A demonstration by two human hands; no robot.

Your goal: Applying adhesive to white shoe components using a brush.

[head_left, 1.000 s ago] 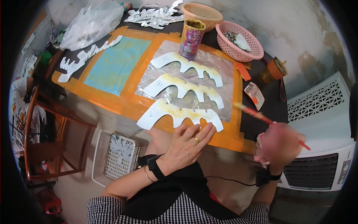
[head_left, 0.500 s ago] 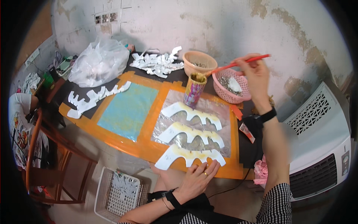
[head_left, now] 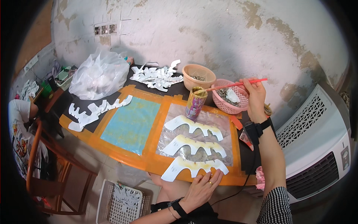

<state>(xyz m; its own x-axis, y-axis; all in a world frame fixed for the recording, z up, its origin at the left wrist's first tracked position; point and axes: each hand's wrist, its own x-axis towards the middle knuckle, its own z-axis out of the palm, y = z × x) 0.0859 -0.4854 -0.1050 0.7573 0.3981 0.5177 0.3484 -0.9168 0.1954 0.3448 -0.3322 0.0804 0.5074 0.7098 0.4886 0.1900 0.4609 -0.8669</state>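
My right hand (head_left: pixel 254 95) is closed round the red handle of a slim paintbrush (head_left: pixel 238 84). The brush slants down to the left, its tip at the mouth of a purple patterned can (head_left: pixel 196 102) whose rim is smeared yellow-brown. Fingers stretched out, my left hand (head_left: pixel 203 189) rests on the lower right edge of the nearest white arched cutout (head_left: pixel 179 168). Beyond it lie a middle cutout (head_left: pixel 181 145) and a far cutout (head_left: pixel 182 123), all three with yellowish smears along their upper edges, on a plastic-covered panel (head_left: pixel 171 112) framed in orange tape.
A blue panel (head_left: pixel 130 123) lies left, beside white cutouts (head_left: pixel 89 116). Behind are a plastic bag (head_left: pixel 99 76), a cutout pile (head_left: pixel 156 77), a peach bowl (head_left: pixel 198 71) and a pink basket (head_left: pixel 223 106). A white appliance (head_left: pixel 317 149) stands right; a person (head_left: pixel 24 134) sits far left.
My right hand has come down, and the brush handle is lower, with its tip at the can's mouth. My left hand stays on the nearest cutout. The whole view has shifted slightly.
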